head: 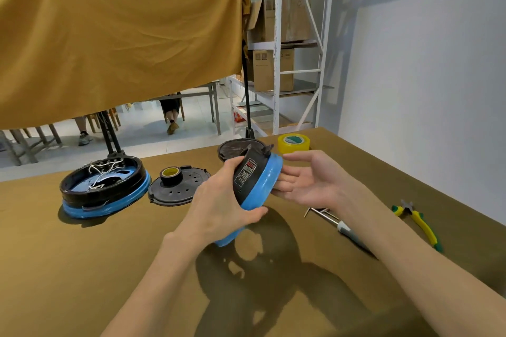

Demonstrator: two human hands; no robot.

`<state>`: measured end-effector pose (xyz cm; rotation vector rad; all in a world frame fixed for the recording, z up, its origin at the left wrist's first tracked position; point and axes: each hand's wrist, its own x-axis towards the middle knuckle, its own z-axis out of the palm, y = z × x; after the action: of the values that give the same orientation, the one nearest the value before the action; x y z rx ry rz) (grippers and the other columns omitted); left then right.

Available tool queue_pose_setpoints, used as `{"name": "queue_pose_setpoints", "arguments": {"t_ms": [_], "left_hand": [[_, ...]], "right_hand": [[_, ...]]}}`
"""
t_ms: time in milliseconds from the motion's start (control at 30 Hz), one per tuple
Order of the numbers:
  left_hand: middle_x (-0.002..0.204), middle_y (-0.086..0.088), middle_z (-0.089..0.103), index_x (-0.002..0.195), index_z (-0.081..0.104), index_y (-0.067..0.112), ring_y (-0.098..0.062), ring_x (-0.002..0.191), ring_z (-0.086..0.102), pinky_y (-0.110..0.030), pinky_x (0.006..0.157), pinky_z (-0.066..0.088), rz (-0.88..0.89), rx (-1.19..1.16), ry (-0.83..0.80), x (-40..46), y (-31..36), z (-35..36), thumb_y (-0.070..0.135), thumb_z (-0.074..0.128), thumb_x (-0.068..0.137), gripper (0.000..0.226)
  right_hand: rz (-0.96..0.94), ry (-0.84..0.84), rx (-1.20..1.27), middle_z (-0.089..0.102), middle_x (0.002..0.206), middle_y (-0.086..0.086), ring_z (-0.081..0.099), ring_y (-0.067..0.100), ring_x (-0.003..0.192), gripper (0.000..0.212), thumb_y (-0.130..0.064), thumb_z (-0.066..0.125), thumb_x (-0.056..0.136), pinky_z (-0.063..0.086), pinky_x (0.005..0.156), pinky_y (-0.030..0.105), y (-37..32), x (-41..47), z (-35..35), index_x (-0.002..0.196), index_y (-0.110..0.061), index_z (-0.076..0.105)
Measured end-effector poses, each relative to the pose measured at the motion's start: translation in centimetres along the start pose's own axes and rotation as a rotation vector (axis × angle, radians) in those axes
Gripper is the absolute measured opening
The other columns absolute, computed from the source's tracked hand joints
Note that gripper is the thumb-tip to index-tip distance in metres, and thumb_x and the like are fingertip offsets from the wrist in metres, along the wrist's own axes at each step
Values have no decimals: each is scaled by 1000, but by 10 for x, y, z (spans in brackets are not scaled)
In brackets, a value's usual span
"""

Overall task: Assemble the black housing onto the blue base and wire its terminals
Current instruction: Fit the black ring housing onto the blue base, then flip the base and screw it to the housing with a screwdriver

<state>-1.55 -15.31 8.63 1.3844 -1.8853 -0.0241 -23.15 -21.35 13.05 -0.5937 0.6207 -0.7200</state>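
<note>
Surface [82,268] olive-brown, wall at right. Left hand [219,208] grips housing [247,175] on blue base [264,183], tilted, held above surface; right hand [306,180] released, fingers flat under base. Second unit [105,186], perforated lid [178,186], tape [293,143], pliers [419,223], screwdriver [342,226] on surface. Mustard cloth [117,35], shelving [287,44] behind.

Two black-and-blue assemblies are in view: one held tilted above the table [115,268] with its black housing [247,172] on its blue base [264,186], and a second assembly [105,186] resting flat at the left with white wires showing inside. Two loose black discs: a perforated cover [182,191] and a black lid [232,148] farther back. Two tape rolls: a black roll [171,175] and a yellow roll [293,143]. One screwdriver [339,224]. One pair of yellow-handled pliers [419,223]. Two hands: left hand [216,205], right hand [309,180].
</note>
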Motion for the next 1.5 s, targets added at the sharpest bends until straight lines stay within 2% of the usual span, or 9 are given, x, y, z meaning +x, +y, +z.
{"name": "queue_pose_setpoints", "arguments": {"t_ms": [233, 400, 633, 733, 900, 1067, 1200, 1333, 1500], "left_hand": [[107, 15, 69, 125, 60, 25, 11, 90, 67, -11, 66, 55, -435, -583, 303, 14, -6, -7, 36, 88, 75, 59], [93, -1, 81, 105, 78, 14, -19, 85, 78, -24, 62, 59, -771, -1022, 307, 0, -17, -7, 32, 77, 89, 24], [109, -15, 77, 115, 74, 6, -31, 100, 74, -42, 87, 60, -997, -1302, 290, -39, -37, 2, 40, 83, 78, 51], [110, -15, 73, 121, 72, 5, -28, 99, 67, -36, 80, 58, -1067, -1391, 252, -56, -49, 4, 36, 84, 78, 54], [106, -17, 72, 120, 69, 2, -29, 99, 66, -38, 92, 55, -1179, -1310, 118, -70, -76, 0, 30, 85, 71, 59], [80, -7, 66, 109, 64, 11, -17, 68, 61, -28, 62, 56, -1225, -953, -173, -56, -86, 0, 44, 73, 85, 42], [102, -11, 72, 105, 57, 18, -24, 92, 69, -40, 85, 59, -1281, -777, -198, -47, -89, 8, 32, 62, 96, 18], [94, -10, 71, 100, 54, 18, -21, 85, 68, -33, 70, 55, -1311, -731, -90, -41, -86, 16, 26, 61, 96, 11], [100, -12, 64, 113, 53, 12, -20, 85, 57, -29, 67, 45, -1303, -702, 1, -32, -79, 30, 29, 55, 98, 23]], "right_hand": [[-211, -58, -479, 75, 120, 12, 67, 28, 120, 38, -20, 61, 97, 40, 115, 42, -6, 13, 59, 134, -9, 60], [-315, 77, -1049, 73, 108, -2, 66, 17, 105, 5, -21, 66, 97, 50, 98, 33, 11, 40, 82, 102, -22, 68], [-328, -31, -1336, 66, 135, -1, 60, 7, 119, 40, -1, 57, 96, 49, 80, 16, 55, 72, 66, 134, -15, 54], [-337, -92, -1460, 61, 140, -1, 59, -1, 111, 47, 2, 57, 93, 49, 79, 15, 77, 80, 57, 136, -14, 50], [-354, -170, -1581, 56, 146, -1, 52, 10, 135, 51, -4, 62, 93, 43, 113, 32, 100, 88, 45, 140, -18, 47], [-254, -198, -1613, 58, 147, 2, 53, 19, 131, 58, 3, 51, 95, 48, 103, 35, 105, 88, 33, 146, -22, 41], [-300, -149, -1487, 65, 135, 7, 63, 18, 124, 50, 7, 45, 98, 53, 102, 36, 98, 79, 24, 141, -19, 44], [-584, 37, -1466, 73, 110, -2, 68, 8, 104, 31, -1, 54, 98, 56, 94, 30, 81, 60, -1, 122, -17, 65], [-784, 547, -1411, 71, 91, -4, 64, 7, 82, 24, -1, 54, 94, 47, 72, 21, 35, 40, -62, 100, -16, 72]]}}
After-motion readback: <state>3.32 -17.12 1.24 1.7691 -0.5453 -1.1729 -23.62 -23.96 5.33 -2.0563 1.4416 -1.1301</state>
